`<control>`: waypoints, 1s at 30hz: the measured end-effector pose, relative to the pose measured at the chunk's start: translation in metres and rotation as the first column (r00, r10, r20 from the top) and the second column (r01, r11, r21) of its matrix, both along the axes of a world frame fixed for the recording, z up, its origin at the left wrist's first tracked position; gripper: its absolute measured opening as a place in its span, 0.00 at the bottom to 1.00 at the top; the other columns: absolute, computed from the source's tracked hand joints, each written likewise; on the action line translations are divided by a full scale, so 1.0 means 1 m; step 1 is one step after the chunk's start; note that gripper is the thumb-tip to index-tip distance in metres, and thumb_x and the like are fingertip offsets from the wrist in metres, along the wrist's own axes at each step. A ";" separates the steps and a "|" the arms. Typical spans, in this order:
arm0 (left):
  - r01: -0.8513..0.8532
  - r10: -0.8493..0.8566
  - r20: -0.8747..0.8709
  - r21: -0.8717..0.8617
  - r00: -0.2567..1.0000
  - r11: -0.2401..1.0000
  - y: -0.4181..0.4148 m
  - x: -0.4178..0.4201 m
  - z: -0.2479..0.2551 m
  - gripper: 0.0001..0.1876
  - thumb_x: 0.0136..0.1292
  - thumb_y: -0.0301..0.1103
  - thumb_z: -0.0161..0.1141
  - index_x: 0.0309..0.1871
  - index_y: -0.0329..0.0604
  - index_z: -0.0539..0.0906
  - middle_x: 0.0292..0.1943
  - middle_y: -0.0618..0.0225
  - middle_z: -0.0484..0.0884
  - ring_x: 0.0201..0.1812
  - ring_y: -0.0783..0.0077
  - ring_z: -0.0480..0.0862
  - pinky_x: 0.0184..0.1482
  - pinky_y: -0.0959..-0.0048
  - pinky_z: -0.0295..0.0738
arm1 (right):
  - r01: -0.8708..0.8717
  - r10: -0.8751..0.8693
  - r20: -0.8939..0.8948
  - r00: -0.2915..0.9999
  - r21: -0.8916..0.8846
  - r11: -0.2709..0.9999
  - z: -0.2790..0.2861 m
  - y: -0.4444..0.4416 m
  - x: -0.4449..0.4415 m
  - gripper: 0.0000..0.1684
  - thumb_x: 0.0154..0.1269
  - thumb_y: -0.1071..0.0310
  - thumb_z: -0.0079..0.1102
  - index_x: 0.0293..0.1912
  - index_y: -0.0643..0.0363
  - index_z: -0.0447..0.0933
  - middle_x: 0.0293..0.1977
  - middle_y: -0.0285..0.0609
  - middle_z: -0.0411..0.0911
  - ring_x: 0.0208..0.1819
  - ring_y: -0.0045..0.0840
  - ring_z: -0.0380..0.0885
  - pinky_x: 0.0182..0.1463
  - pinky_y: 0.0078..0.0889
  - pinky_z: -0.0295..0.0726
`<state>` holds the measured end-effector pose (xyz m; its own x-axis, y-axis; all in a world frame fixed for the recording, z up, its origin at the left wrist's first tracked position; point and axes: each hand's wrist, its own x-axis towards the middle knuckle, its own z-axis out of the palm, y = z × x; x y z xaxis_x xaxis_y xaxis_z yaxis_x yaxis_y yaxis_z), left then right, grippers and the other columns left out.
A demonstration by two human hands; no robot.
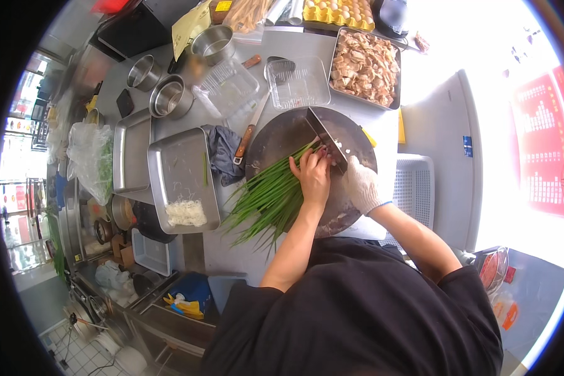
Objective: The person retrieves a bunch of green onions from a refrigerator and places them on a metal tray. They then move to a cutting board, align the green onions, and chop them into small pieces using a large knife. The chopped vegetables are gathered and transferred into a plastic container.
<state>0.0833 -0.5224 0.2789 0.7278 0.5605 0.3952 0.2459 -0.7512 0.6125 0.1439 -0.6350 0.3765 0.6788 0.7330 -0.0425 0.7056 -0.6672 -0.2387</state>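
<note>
A round, dark chopping block stands before me on the metal table. Across it lies a large bunch of green onions, the leaves fanning out past the block's left edge. My bare left hand presses on the bunch near its root ends. My right hand, in a white knitted glove, grips a cleaver whose blade stands on edge beside the roots. The cleaver's handle is hidden in the glove. Small white bits lie on the block right of the blade.
Left of the block are a wooden-handled knife, a dark cloth and a steel tray with white noodle-like strands. Clear plastic containers and a tray of cut meat sit beyond it. A white basket stands at right.
</note>
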 end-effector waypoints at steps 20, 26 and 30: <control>-0.359 0.366 -0.029 0.135 0.930 0.923 0.000 0.029 0.013 0.14 0.64 0.39 0.62 0.48 0.42 0.77 0.46 0.65 0.79 0.57 0.59 0.76 0.70 0.41 0.56 | 0.055 -0.048 -0.168 0.985 0.039 0.998 0.039 0.008 0.021 0.08 0.64 0.69 0.53 0.39 0.64 0.70 0.23 0.58 0.78 0.28 0.52 0.81 0.34 0.52 0.78; -0.206 0.226 -0.134 0.146 0.965 0.968 0.002 0.021 0.006 0.08 0.63 0.36 0.62 0.41 0.44 0.79 0.44 0.65 0.79 0.54 0.60 0.76 0.69 0.49 0.62 | 0.027 -0.024 -0.138 0.990 0.020 0.999 0.023 0.009 0.020 0.12 0.66 0.66 0.54 0.41 0.67 0.71 0.25 0.59 0.80 0.28 0.52 0.83 0.33 0.50 0.80; -0.195 0.205 -0.081 0.121 0.975 0.973 0.005 0.020 -0.001 0.04 0.60 0.31 0.63 0.37 0.44 0.82 0.42 0.66 0.79 0.53 0.59 0.76 0.69 0.49 0.63 | 0.010 -0.001 -0.149 0.989 0.059 0.998 0.005 0.013 0.026 0.13 0.63 0.67 0.56 0.42 0.67 0.69 0.26 0.61 0.80 0.30 0.52 0.83 0.35 0.49 0.81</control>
<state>0.1035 -0.5174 0.2781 0.6416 0.6547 0.3997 0.4496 -0.7432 0.4956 0.1700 -0.6223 0.3812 0.6726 0.7334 -0.0992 0.6555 -0.6526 -0.3801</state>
